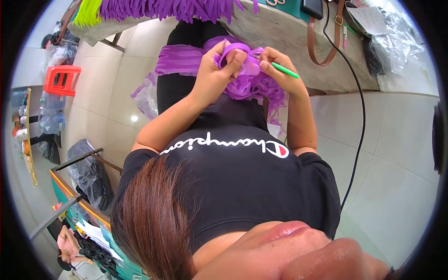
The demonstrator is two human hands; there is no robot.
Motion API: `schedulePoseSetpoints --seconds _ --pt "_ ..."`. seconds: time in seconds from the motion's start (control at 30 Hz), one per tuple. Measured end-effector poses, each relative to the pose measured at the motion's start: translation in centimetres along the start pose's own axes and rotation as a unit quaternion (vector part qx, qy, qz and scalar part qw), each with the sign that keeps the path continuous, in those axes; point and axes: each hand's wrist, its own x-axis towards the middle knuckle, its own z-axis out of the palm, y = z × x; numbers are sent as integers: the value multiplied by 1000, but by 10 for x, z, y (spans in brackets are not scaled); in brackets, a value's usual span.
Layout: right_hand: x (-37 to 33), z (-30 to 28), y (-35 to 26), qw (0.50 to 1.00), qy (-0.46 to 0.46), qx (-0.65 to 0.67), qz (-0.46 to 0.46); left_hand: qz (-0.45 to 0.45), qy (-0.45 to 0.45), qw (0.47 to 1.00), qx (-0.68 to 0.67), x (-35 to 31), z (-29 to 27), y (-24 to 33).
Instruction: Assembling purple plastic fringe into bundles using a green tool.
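Purple stretchy fabric [179, 60] lies across my lap, and a tangle of thin purple strips [254, 88] hangs between my hands. My left hand [217, 70] is closed on a purple band [228, 48], which loops up over its fingers. Close beside it, my right hand [280, 70] pinches a slim tool with a bright green handle [285, 70]. The handle sticks out to the right; its working end is hidden among my fingers and the purple strips, so its kind does not show.
Purple strips [163, 8] and lime-green strips [87, 13] hang over the table edge ahead. A brown strap [311, 44] and black cable [358, 84] hang at right. A red stool [62, 80] and bagged items [88, 170] stand left. Another person [69, 245] is at lower left.
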Motion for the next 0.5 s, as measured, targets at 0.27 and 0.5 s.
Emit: schedulePoseSetpoints --seconds 0.27,0.5 --pt "-17 -6 -29 984 160 -21 -71 -8 46 998 43 9 -8 -17" --pt "-14 22 -40 976 194 11 -94 -134 -63 979 -139 1 -1 -3"
